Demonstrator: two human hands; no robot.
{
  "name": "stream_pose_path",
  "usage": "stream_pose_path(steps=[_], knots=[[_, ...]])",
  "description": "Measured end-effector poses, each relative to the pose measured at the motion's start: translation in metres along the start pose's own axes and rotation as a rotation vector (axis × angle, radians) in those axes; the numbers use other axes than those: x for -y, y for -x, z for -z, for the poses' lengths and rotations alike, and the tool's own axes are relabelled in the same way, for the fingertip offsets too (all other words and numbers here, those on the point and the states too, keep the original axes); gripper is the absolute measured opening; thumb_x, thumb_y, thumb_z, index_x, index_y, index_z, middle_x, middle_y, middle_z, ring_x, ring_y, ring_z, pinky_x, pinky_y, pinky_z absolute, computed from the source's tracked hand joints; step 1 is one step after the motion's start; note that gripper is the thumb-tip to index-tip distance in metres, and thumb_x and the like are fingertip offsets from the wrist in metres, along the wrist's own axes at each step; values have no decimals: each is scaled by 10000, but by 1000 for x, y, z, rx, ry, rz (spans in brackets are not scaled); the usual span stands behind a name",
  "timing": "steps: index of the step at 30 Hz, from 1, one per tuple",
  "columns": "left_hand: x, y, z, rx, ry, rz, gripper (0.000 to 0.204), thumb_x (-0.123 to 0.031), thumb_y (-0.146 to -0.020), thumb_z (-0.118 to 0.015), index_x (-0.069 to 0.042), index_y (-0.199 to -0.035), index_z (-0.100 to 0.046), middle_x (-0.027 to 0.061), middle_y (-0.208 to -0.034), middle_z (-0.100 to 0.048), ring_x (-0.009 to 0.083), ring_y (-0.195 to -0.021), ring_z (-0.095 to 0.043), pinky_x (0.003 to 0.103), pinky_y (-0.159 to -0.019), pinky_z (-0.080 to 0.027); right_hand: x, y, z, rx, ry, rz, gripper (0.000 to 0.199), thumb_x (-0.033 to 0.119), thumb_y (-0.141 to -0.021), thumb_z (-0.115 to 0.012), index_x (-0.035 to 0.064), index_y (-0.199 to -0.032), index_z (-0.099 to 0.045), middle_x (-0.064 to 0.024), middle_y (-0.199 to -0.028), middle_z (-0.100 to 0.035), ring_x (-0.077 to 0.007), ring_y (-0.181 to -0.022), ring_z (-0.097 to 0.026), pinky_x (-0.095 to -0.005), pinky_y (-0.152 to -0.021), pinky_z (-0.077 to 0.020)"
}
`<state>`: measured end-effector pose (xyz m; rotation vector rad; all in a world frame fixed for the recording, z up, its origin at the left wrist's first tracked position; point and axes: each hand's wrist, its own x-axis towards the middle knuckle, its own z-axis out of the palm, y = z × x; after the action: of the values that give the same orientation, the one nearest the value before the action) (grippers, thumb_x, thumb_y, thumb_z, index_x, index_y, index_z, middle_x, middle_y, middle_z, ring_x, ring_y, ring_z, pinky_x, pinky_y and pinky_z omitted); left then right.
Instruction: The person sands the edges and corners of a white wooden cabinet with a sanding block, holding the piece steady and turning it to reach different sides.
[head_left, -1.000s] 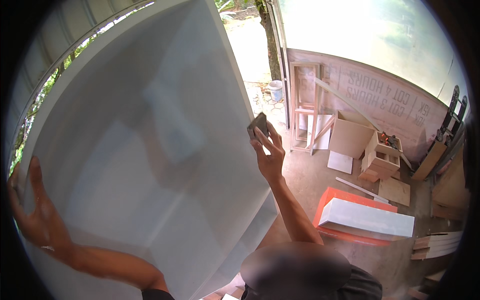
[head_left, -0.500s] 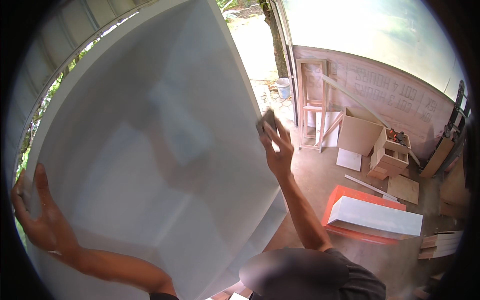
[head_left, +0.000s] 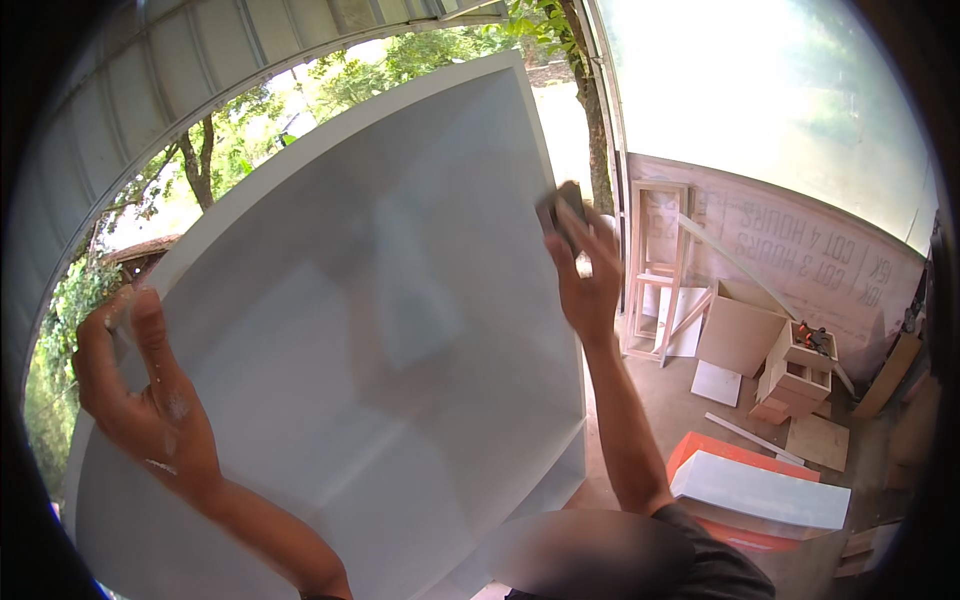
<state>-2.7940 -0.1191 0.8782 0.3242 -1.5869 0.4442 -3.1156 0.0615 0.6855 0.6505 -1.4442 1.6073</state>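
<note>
A large grey cabinet (head_left: pixel 300 330), an open box with a glossy inside, fills the middle and left of the view. Along its right edge, my right hand (head_left: pixel 590 285) is closed on a dark sanding block (head_left: pixel 568 215), pressed between thumb and fingers; the block is at or very near the edge. My left hand (head_left: pixel 165 400) is at the cabinet's left edge, thumb on the inner side and fingers curled round the outside. White dust marks the left palm and wrist. Whatever the left fingertips touch behind the edge is hidden.
On the floor at right lie a white panel box (head_left: pixel 760 490) on an orange piece (head_left: pixel 700 447), a small wooden drawer case (head_left: pixel 795 375) and loose boards (head_left: pixel 818 442). A wooden frame (head_left: pixel 655 270) leans against the wall. Trees (head_left: pixel 200 165) stand outside.
The view has tilted up, showing the cabinet's top corner and trees. My right hand has slid the block up along the right edge. My left hand has also shifted up the left edge.
</note>
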Motion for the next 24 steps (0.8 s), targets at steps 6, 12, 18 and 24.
stream_pose_path(steps=[6,12,18,24], knots=[[-5,-7,2,46,-65,55,450,-515,-991,-701,-69,-1044,-719,90,-1044,-727,263,-1053,-647,438,-974,-499,40,-117,-44,-152,-101,168,397,323,-996,-700,129,-1342,-728,-247,-1330,-629,-370,-1274,-559,-493,-1059,-469],[-18,-8,2,-18,-82,-7,304,-344,-986,-746,-47,-948,-696,67,-909,-710,267,-898,-647,427,-836,-507,78,-108,-69,-178,51,452,329,253,-996,-707,179,-1313,-754,-214,-1299,-664,-354,-1227,-589,-456,-1066,-473],[-18,-8,0,-23,-70,-10,288,-340,-975,-755,-58,-967,-701,57,-943,-731,265,-922,-659,430,-851,-510,81,-109,-71,-216,11,240,296,196,-976,-706,150,-1259,-778,-222,-1204,-690,-365,-1168,-597,-473,-1021,-467],[-16,-6,-3,-48,-88,-22,280,-347,-976,-753,-70,-979,-710,46,-965,-741,253,-933,-664,428,-867,-514,81,-113,-73,-270,119,293,255,159,-978,-704,124,-1214,-794,-126,-1231,-737,-323,-1193,-616,-451,-1034,-487]])
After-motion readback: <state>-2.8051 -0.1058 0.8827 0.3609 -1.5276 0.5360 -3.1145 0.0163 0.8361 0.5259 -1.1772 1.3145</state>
